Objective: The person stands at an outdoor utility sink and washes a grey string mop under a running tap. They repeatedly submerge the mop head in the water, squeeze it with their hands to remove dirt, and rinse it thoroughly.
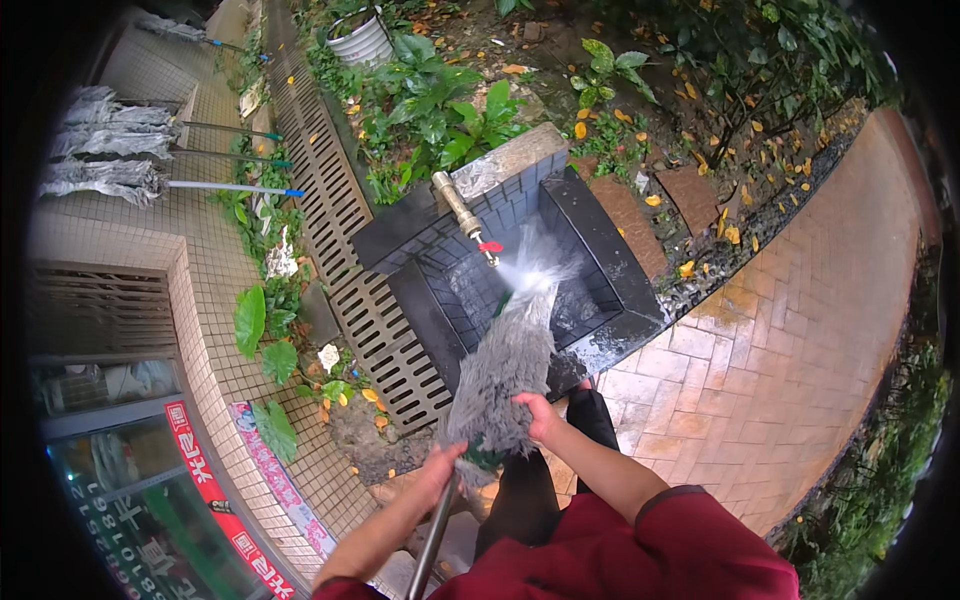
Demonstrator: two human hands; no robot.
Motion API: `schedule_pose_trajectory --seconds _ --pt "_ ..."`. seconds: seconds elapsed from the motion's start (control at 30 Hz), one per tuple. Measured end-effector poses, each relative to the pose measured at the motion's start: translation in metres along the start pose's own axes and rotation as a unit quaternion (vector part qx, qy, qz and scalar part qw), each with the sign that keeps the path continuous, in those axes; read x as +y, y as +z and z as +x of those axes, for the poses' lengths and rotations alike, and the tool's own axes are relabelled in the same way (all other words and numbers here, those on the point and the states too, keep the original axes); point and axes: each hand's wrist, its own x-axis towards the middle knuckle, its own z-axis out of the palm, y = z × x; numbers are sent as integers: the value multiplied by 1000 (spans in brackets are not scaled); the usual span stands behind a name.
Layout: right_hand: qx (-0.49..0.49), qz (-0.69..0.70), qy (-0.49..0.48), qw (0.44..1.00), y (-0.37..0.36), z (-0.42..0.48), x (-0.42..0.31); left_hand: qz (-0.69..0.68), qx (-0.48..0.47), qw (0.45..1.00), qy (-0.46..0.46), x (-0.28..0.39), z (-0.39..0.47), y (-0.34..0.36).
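A grey string mop head (506, 367) stretches from my hands over the front rim of a dark tiled outdoor sink (641, 315). My left hand (441, 469) grips the mop where its metal handle (435, 536) meets the head. Strands at the head's right side are in my right hand (536, 416). Water sprays from a brass tap (457, 202) with a red lever (490, 247) onto the mop's far end, inside the basin. A bit of green shows beneath the strands. The handle runs down past the lower picture edge.
A slotted drain grating (352, 300) runs along the sink's left. Several mops (120, 142) hang by the tiled wall (214, 292) at left. Wet brick paving (720, 390) lies to the right. Behind the sink are plants (435, 97) and a white bucket (361, 41).
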Motion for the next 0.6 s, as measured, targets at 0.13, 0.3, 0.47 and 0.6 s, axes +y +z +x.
schedule_pose_trajectory --seconds 0.13,0.3,0.47,0.6 --pt "9 -16 29 999 -10 -36 43 -10 -54 998 -39 -53 -19 -30" --pt "18 -35 51 998 -27 -61 71 -80 -36 996 -6 -81 -51 -30" --pt "-47 8 102 994 -22 -72 31 -136 -50 987 75 -77 -45 -10" --pt "-11 -55 40 998 9 -75 2 -178 -87 976 88 -60 -18 7"
